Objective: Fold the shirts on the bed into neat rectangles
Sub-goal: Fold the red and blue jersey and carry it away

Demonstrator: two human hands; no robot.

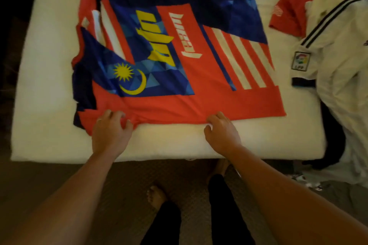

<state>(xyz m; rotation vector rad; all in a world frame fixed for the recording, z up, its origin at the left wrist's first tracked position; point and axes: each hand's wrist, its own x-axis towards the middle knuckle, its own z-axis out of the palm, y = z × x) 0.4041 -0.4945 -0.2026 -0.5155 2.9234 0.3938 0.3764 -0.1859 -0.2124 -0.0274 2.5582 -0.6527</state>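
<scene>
A red and blue jersey (169,61) with a yellow star, crescent and lettering lies spread flat on the white bed (49,85). Its near edge runs along the bed's front. My left hand (111,131) pinches that near edge at the left, with the fabric bunched between thumb and fingers. My right hand (221,131) rests on the near edge further right, fingers curled onto the red cloth. A white jersey with black stripes (334,69) lies crumpled at the right, over a red shirt (288,12).
The bed's front edge runs just below my hands, with dark carpet (59,175) and my legs and bare feet beneath it. A dark garment (330,145) hangs over the bed's right front corner. Rumpled white bedding lies at the back.
</scene>
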